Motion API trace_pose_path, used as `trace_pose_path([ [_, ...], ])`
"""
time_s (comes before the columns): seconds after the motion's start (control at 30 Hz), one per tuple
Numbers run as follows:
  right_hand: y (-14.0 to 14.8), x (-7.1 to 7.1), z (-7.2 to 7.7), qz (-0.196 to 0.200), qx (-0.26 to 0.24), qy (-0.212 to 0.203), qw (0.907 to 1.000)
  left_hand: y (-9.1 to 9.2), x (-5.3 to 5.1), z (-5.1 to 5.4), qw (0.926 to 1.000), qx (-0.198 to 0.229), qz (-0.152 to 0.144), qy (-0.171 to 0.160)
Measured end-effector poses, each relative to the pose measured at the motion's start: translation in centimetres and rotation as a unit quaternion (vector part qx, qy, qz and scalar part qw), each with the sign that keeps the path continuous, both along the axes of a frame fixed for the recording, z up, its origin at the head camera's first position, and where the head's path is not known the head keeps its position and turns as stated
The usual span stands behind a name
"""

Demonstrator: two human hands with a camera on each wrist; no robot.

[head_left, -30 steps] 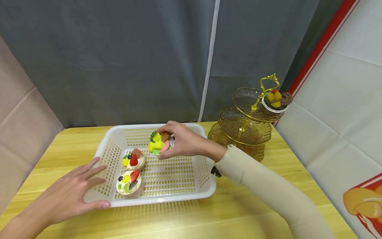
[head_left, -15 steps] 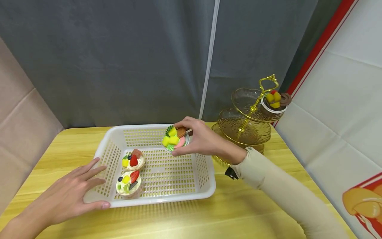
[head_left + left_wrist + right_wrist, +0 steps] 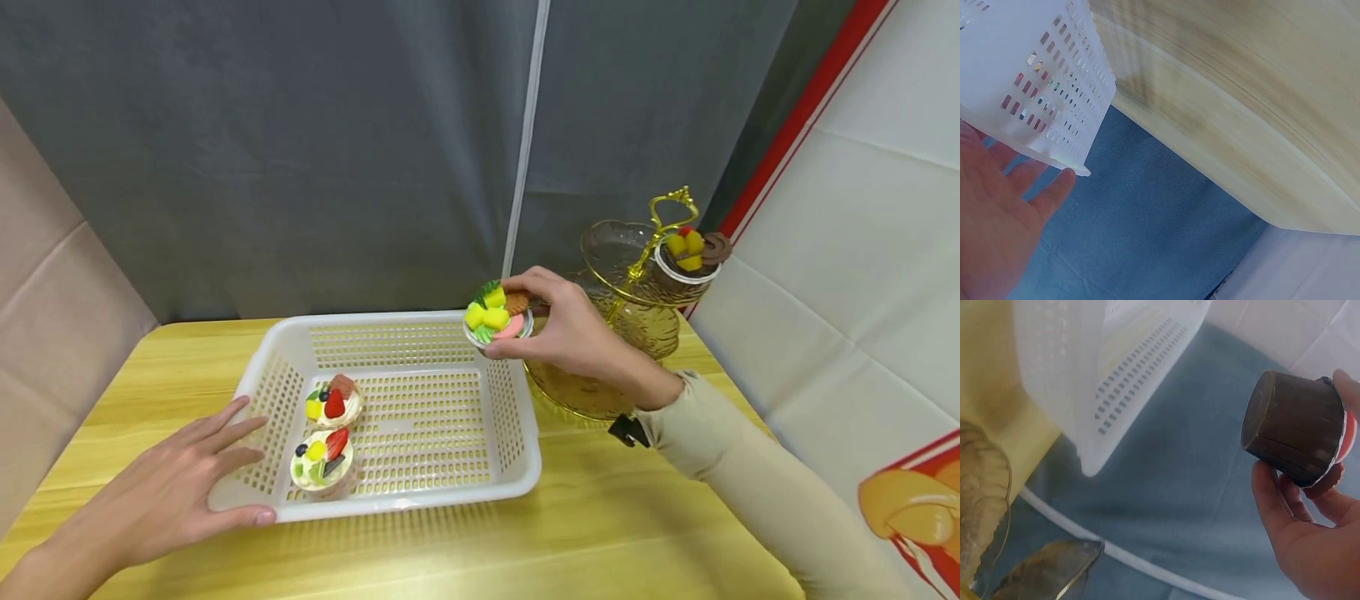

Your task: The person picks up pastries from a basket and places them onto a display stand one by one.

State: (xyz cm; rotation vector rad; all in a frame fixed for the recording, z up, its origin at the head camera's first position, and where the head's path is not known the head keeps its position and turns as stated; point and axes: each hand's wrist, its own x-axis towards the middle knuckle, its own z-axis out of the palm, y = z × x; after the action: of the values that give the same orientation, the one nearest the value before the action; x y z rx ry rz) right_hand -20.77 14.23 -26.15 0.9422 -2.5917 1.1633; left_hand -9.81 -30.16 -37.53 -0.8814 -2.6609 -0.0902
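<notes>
My right hand point(image 3: 573, 325) holds a cupcake point(image 3: 497, 315) by its side, above the basket's right back corner. Yellow cubes, green leaves, a brown shell shape and a pink piece top it; its dark brown cup point(image 3: 1294, 428) shows in the right wrist view. At the basket's left end, my left hand point(image 3: 176, 479) rests with spread, mostly straight fingers, the thumb touching the rim of the white basket point(image 3: 405, 502). Inside, towards the left, sit a cream cupcake with a strawberry point(image 3: 335, 403) and another cream cupcake point(image 3: 321, 461) just in front of it.
A gold tiered stand point(image 3: 637, 292) with amber plates is at the right, partly behind my right hand. On its top plate sits a chocolate cupcake point(image 3: 688, 254). A grey curtain point(image 3: 337, 167) hangs behind the wooden table point(image 3: 450, 558), and a white wall panel point(image 3: 862, 250) borders the right.
My right hand has carried the cupcake rightward and slightly back, from over the basket's middle to its right back corner, nearer the stand. The left hand stays put.
</notes>
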Motion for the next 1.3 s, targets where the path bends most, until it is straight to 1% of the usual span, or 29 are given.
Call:
trace_pose_path([
  [0.1,0.8,0.1,0.3,-0.016,-0.008,0.003,0.9998,0.0,0.0,0.0,1.0,0.001,0.001,-0.002],
  [0.3,2.6,0.4,1.0,-0.041,-0.028,0.018,0.9986,0.1,0.3,0.1,0.9998,-0.001,0.014,-0.011],
  [0.4,3.6,0.5,1.6,-0.052,-0.04,0.032,0.9973,0.1,0.3,0.1,0.9998,-0.002,0.016,-0.011],
  [0.6,5.4,0.7,2.9,-0.069,-0.072,0.033,0.9944,0.2,0.4,0.2,0.9998,-0.005,0.018,-0.011],
  [0.7,6.1,0.8,3.5,-0.084,-0.079,0.045,0.9924,0.2,0.4,0.2,0.9997,-0.005,0.019,-0.011],
  [0.83,7.1,0.8,4.1,-0.103,-0.085,0.062,0.9892,0.2,0.4,0.2,0.9997,-0.006,0.02,-0.011],
  [1.1,8.8,0.4,4.7,-0.142,-0.113,0.085,0.9797,0.3,0.4,0.3,0.9996,-0.007,0.021,-0.018],
  [1.2,9.1,0.2,4.7,-0.169,-0.106,0.097,0.9751,0.2,0.4,0.3,0.9996,-0.007,0.021,-0.019],
  [1.3,9.4,0.0,4.6,-0.197,-0.089,0.101,0.9711,0.2,0.4,0.3,0.9996,-0.007,0.021,-0.019],
])
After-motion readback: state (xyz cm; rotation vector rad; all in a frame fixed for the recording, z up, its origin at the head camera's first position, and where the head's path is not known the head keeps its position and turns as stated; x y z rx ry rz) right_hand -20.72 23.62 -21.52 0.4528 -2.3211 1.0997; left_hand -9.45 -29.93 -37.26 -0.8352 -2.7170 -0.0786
